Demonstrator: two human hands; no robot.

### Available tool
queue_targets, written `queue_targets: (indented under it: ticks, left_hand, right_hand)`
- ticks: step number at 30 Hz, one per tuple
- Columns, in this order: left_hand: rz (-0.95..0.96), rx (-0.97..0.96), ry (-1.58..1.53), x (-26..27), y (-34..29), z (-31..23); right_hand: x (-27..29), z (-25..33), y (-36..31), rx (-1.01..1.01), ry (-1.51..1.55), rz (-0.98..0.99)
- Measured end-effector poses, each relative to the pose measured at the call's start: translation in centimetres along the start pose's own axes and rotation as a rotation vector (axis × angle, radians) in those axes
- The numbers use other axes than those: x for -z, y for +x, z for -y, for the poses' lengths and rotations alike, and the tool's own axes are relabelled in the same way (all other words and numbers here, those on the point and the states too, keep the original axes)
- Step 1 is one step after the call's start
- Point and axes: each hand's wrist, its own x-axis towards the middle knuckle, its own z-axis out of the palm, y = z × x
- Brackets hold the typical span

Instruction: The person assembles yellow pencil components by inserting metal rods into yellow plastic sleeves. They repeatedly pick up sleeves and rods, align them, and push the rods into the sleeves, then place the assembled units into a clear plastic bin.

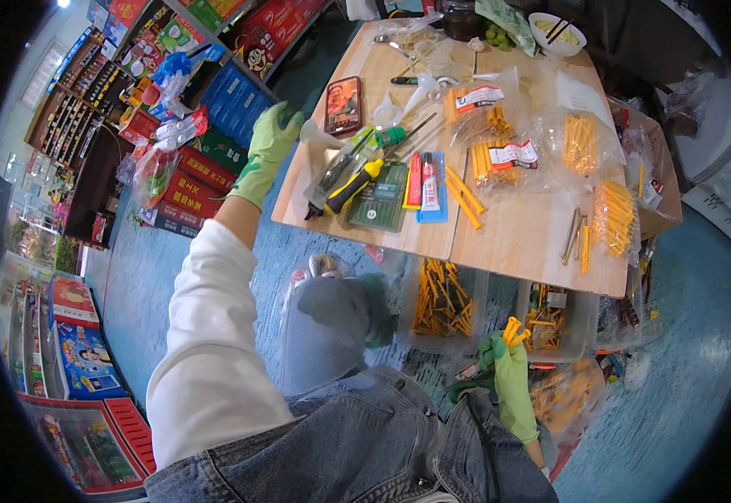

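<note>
My left hand point(270, 149), in a light green glove, is raised just off the table's left edge. Its fingers are apart, and I see nothing between them. Low at the right, my gloved right hand point(510, 379) is closed round a few yellow wall plugs point(515, 332), their ends sticking up from the fingers. Close by that hand stand two clear plastic bins: one holds many yellow wall plugs point(443, 303), the other a mix of plugs and small parts point(545, 317). Loose plugs point(464, 198) and long screws point(572, 236) lie on the table.
The wooden table point(500, 247) carries bagged yellow plugs point(579, 142), a yellow-black screwdriver point(354, 186), a green case point(381, 201), glue tubes on a blue card point(430, 189), a phone point(344, 106) and a noodle bowl point(557, 35). Stacked boxes point(200, 180) stand left.
</note>
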Motion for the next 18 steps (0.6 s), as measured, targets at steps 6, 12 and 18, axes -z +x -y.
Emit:
queue_targets:
  ticks: [6, 12, 18]
  left_hand:
    - [0.547, 0.386, -0.403, -2.6, 0.7, 3.8]
    - [0.531, 0.376, -0.604, 1.6, 1.4, 4.9]
    - [0.376, 0.471, -0.937, 0.0, 7.5, 0.2]
  right_hand:
    - [-0.4, -0.9, 2.1, -0.069, -0.023, 0.009]
    - [-1.3, -0.9, 3.0, -0.117, 0.004, 0.049]
    - [-1.9, -0.6, 3.2, -0.195, -0.025, 0.03]
